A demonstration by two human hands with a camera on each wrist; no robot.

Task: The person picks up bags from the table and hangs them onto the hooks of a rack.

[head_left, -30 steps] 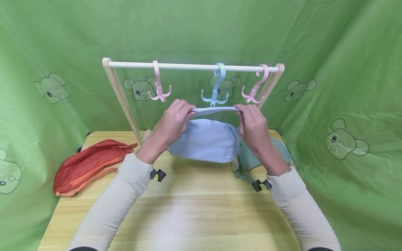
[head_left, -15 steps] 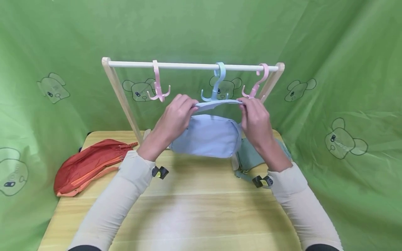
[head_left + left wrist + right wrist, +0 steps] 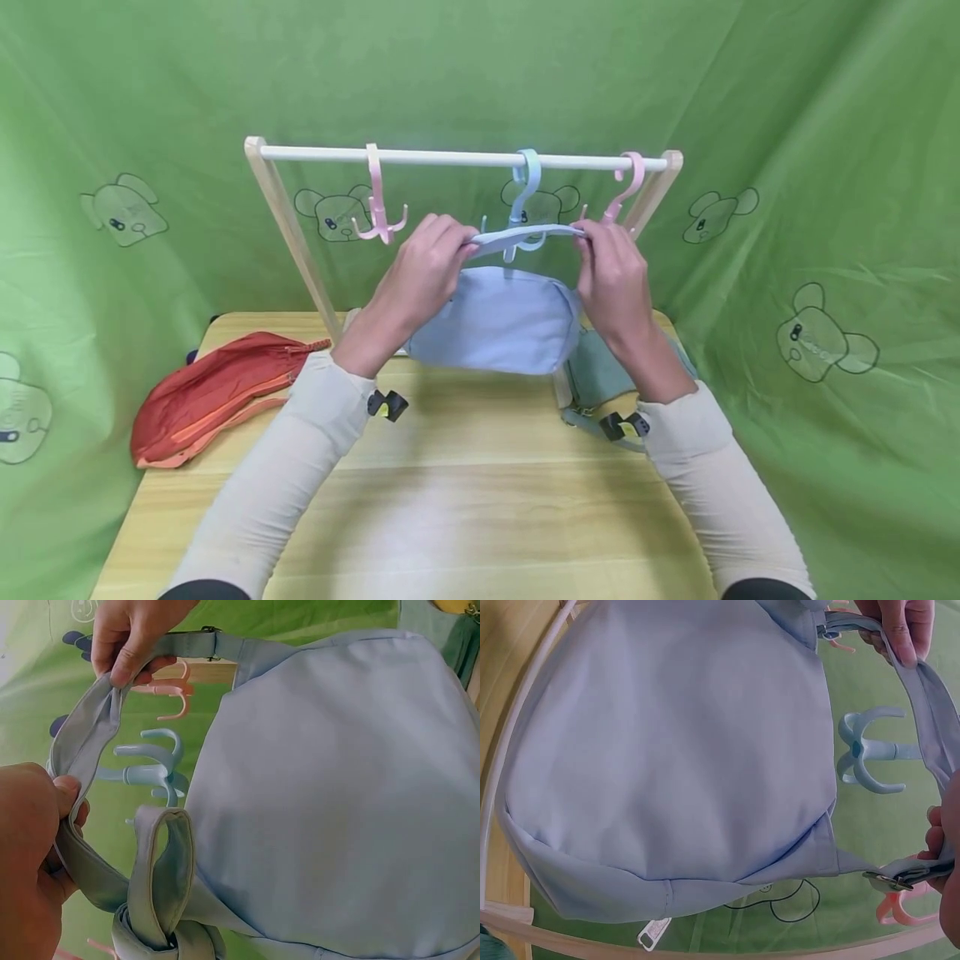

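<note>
A light blue bag (image 3: 495, 325) hangs in the air from its strap (image 3: 528, 234). My left hand (image 3: 427, 271) pinches the strap at one side and my right hand (image 3: 617, 279) pinches it at the other, leaving a span stretched between them. Behind that span is a light blue multi-prong hook (image 3: 527, 185), its lower tip showing beneath the strap. Both wrist views show the hook's prongs (image 3: 154, 765) inside the loop between strap and bag. Whether strap and hook touch, I cannot tell. A knotted strap end (image 3: 161, 877) dangles beside my left hand.
The hook hangs on a white rail (image 3: 450, 157) with wooden posts, between a left pink hook (image 3: 377, 200) and a right pink hook (image 3: 626, 187). A red bag (image 3: 217, 396) lies on the wooden table (image 3: 450, 500) at left, a green bag (image 3: 597, 367) at right. Green cloth surrounds everything.
Both hands have risen, lifting the bag and its strap. The strap has gone from below the blue hook's prongs to in front of them, and it bows upward more.
</note>
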